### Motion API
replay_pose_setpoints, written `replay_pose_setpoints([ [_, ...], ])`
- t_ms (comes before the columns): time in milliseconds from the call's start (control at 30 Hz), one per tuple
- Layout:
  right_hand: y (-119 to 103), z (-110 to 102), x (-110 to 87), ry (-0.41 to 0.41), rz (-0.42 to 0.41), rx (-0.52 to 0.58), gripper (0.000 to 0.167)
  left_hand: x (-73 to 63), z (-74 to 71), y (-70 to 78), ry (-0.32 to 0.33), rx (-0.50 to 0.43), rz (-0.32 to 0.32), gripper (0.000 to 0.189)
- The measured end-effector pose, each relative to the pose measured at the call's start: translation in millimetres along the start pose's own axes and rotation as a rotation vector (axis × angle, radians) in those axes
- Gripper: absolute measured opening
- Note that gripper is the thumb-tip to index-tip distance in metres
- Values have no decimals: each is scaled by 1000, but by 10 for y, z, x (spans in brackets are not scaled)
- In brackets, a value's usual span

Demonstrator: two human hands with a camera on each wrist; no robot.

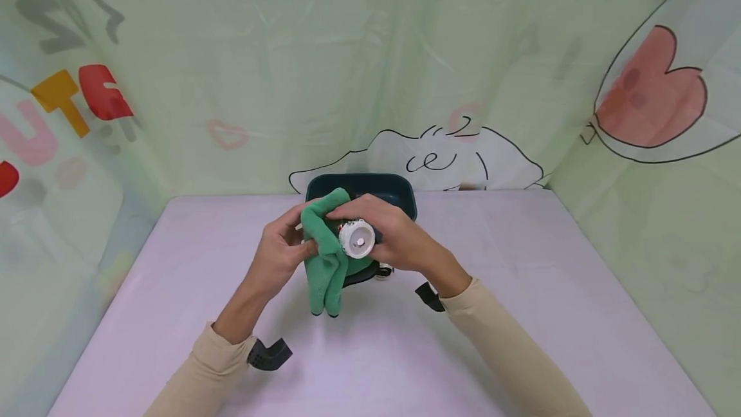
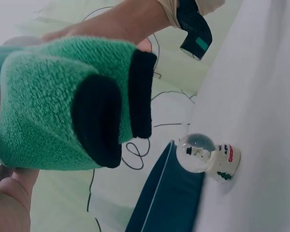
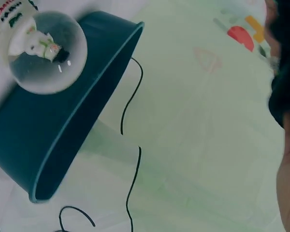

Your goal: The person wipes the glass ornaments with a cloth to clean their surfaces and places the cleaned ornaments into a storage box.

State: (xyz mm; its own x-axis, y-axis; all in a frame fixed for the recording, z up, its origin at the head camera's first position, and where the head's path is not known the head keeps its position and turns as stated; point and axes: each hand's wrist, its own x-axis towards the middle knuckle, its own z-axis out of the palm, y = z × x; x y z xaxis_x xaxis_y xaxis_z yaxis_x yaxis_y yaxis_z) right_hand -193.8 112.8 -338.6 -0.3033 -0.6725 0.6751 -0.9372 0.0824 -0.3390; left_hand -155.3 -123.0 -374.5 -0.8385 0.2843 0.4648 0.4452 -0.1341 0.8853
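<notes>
In the head view my left hand pinches a fluffy green cloth with black edging, thumb in front. My right hand holds what looks like a snow globe, its round white base turned toward the head camera. The cloth lies against this globe and hides its other end. Folded cloth fills much of the left wrist view, its black hems hanging. A second snow globe, with a snowman inside, stands upright on the table below the hands; in the head view they mostly cover it.
Behind the hands, a dark teal bin stands at the table's far edge, against a printed curtain. The standing snow globe is close in front of the bin. Black wrist mounts sit on both forearms.
</notes>
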Motion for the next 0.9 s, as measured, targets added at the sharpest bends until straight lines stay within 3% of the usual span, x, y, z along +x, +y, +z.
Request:
replay_pose_setpoints([
  [267, -6, -92, -33, 47, 120, -81, 52, -14, -58, 40, 39, 53, -33, 70],
  [400, -23, -110, -29, 73, 194, -174, 47, -5, -68, 56, 73, 66, -39, 68],
  [633, -93, -72, -7, 19, 309, -311, 48, 22, -18, 54, 84, 157, -63, 64],
  [733, -108, -60, -6, 8, 309, -324, 55, 34, -5, 55, 92, 185, -79, 64],
  [900, -91, -83, -7, 28, 233, -252, 57, 37, -13, 59, 107, 194, -98, 62],
])
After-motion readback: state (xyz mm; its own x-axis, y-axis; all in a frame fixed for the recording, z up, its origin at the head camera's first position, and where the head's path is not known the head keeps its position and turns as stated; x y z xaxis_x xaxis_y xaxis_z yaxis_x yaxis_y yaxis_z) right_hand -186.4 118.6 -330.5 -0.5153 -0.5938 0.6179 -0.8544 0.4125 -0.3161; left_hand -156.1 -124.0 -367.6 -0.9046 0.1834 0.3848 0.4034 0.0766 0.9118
